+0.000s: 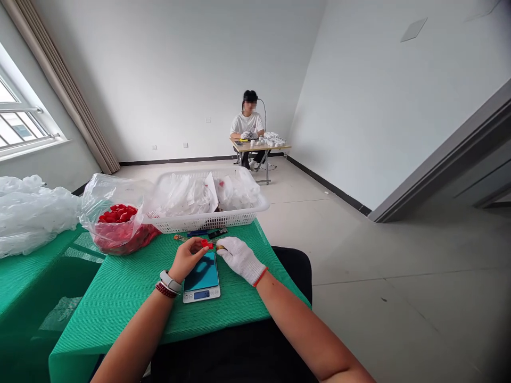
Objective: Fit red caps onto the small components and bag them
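Observation:
Bare and closed, my left hand point(188, 256) holds a small red plastic piece point(207, 244) between its fingers. My right hand point(239, 259), in a white knitted glove with a red-edged cuff, is closed on a small gold-coloured object point(220, 247). What kind of object it is cannot be made out, as the glove covers most of it. The two hands almost meet above the far end of a digital scale point(202, 294) with a shiny blue top plate. Its display is lit, and the shadow of my hands falls on the plate.
Behind my hands stands a white plastic basket point(207, 222) of clear bags. An open clear bag point(120, 234) of red pieces sits left of it, beside more bunched bags point(32, 213). Dark tools point(217, 233) lie before the basket. Across the room a person point(247, 125) sits at a table.

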`<state>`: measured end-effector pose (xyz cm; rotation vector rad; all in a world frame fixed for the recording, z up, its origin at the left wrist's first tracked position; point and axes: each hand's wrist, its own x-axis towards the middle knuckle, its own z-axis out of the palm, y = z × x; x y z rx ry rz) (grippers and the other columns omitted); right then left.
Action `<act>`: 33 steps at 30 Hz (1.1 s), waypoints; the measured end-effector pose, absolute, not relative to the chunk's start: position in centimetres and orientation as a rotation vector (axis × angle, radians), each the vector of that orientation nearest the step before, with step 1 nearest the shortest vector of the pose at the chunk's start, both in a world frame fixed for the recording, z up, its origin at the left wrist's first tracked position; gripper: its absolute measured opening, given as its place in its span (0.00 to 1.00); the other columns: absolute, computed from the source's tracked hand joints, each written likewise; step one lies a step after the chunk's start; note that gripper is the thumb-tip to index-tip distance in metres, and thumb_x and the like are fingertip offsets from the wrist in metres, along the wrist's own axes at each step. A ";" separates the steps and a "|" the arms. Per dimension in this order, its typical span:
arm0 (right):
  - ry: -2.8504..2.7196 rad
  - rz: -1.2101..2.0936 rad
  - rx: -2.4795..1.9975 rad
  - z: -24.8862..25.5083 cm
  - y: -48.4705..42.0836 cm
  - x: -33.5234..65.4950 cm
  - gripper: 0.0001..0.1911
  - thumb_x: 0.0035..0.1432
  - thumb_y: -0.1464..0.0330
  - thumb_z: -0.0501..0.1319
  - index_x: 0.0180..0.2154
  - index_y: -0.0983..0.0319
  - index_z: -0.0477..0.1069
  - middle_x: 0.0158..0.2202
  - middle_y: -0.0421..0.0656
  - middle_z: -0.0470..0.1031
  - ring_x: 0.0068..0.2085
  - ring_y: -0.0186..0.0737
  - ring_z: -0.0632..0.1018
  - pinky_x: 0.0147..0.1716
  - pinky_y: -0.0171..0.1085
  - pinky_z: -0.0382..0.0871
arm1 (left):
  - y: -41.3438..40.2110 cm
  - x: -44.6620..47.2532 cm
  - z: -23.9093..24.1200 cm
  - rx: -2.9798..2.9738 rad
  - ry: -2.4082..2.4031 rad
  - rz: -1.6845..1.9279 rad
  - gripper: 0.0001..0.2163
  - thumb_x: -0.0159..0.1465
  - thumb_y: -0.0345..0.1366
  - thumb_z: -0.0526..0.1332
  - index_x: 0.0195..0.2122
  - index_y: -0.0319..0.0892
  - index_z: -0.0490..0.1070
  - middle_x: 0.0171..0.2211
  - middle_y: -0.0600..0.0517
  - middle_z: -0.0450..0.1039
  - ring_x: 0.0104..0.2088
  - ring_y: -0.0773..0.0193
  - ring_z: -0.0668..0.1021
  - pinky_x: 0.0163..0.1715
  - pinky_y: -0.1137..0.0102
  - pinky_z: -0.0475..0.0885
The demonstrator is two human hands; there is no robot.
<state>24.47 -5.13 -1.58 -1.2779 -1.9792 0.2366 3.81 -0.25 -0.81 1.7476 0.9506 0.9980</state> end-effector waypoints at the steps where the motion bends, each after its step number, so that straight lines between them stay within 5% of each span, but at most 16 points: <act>1: -1.971 0.228 -1.307 -1.6 -5.1 24.5 0.08 0.64 0.65 0.58 0.43 0.59 0.71 0.39 0.44 0.74 0.42 0.41 0.73 0.43 0.38 0.67 | -0.3 3.8 -0.8 1.752 0.949 0.985 0.16 0.58 0.47 0.66 0.40 0.41 0.72 0.33 0.49 0.78 0.34 0.59 0.80 0.36 0.64 0.77; 33: -1.942 0.241 -1.269 -1.2 -5.2 24.4 0.09 0.64 0.65 0.58 0.46 0.58 0.71 0.41 0.43 0.75 0.43 0.41 0.74 0.44 0.38 0.68 | -0.2 3.8 -0.7 1.730 0.961 1.019 0.15 0.57 0.45 0.67 0.39 0.40 0.72 0.32 0.50 0.77 0.33 0.60 0.79 0.35 0.66 0.76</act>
